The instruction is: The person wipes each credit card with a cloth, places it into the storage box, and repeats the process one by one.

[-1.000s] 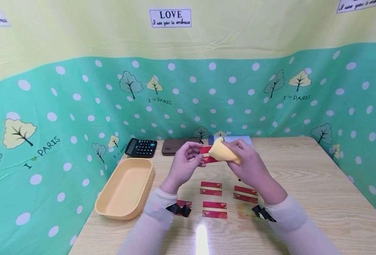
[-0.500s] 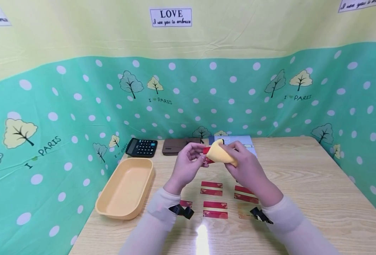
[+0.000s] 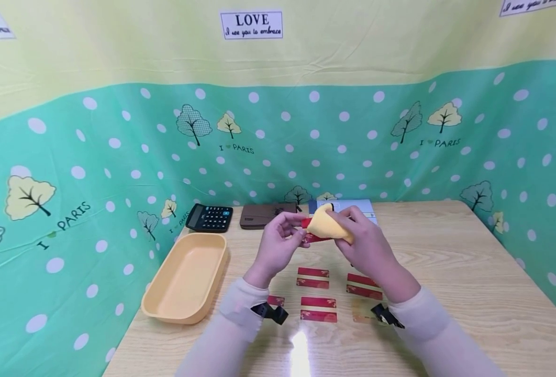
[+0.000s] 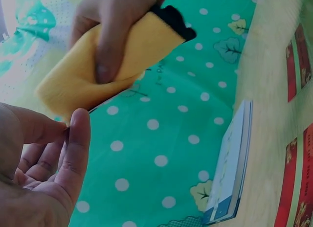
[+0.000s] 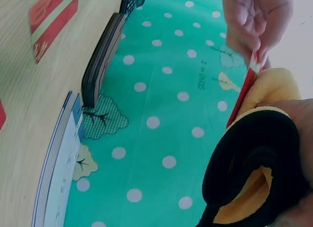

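My left hand (image 3: 280,241) pinches the left end of a red card (image 5: 245,92) between thumb and fingers, holding it up over the table. My right hand (image 3: 366,238) grips a yellow cloth (image 3: 326,224) with a black edge, folded over the card and covering much of it. In the left wrist view, the right thumb presses into the cloth (image 4: 73,82). The right wrist view shows the cloth's black underside (image 5: 234,148) curled near the palm. Below the hands lie several red cards with a pale stripe, among them a middle card (image 3: 313,278) and a front card (image 3: 318,309).
An orange-beige plastic tray (image 3: 184,277) stands at the left. Along the back are a black calculator (image 3: 209,218), a brown wallet (image 3: 259,216) and a light-blue box or book (image 3: 353,206). A gold card (image 3: 362,313) lies beside the right wrist. A polka-dot curtain (image 3: 278,131) encloses the table.
The cloth slid left over the card, hiding more of its red face, then shifted slightly back to the right. The left hand moved a little to the right. The cards on the table stayed put.
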Tool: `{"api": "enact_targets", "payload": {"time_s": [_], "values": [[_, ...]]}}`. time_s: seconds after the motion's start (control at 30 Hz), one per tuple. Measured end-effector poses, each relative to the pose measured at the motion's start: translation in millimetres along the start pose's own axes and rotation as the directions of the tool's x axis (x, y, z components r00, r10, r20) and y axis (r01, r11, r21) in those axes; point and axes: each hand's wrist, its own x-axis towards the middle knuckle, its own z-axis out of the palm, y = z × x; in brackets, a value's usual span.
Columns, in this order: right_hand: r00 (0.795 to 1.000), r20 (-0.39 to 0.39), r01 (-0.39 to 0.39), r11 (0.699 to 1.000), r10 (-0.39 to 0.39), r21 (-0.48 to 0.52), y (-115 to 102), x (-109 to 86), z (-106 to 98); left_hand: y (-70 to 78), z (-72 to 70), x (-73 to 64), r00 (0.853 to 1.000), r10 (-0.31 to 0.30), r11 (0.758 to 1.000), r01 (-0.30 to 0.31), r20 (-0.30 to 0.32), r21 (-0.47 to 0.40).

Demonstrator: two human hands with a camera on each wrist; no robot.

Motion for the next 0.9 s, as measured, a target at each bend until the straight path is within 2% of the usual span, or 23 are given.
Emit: {"api": "enact_targets", "payload": {"time_s": [0.23, 0.47, 0.57, 0.73, 0.9], "values": [[0.999, 0.035, 0.028, 1.0, -0.028, -0.001, -4.4, -1.1, -1.3, -1.6, -4.1, 0.5, 0.998, 0.017, 0.999, -0.018, -0.053, -0.03], [0.999, -0.038, -0.004, 1.0, 0.003, -0.028, 2.2, 0.0, -3.2, 1.0, -5.3, 0.8, 1.0, 0.017, 0.999, -0.018, -0.016, -0.048], [0.999, -0.044, 0.028, 0.999, -0.028, -0.019, -2.2, -0.1, -1.8, 0.6, -3.5, 1.0, 1.0, 0.016, 0.998, -0.017, -0.016, -0.063], [0.997, -0.027, 0.072, 0.997, -0.072, -0.033, -8.0, 0.1, -1.0, 1.6, -5.6, 1.9, 0.998, 0.039, 0.994, -0.044, -0.051, -0.104], [0.998, -0.061, 0.023, 0.997, -0.028, -0.077, -2.9, 0.5, -4.2, 4.6, -11.0, 1.7, 0.997, 0.044, 0.994, -0.05, -0.057, -0.098]]}}
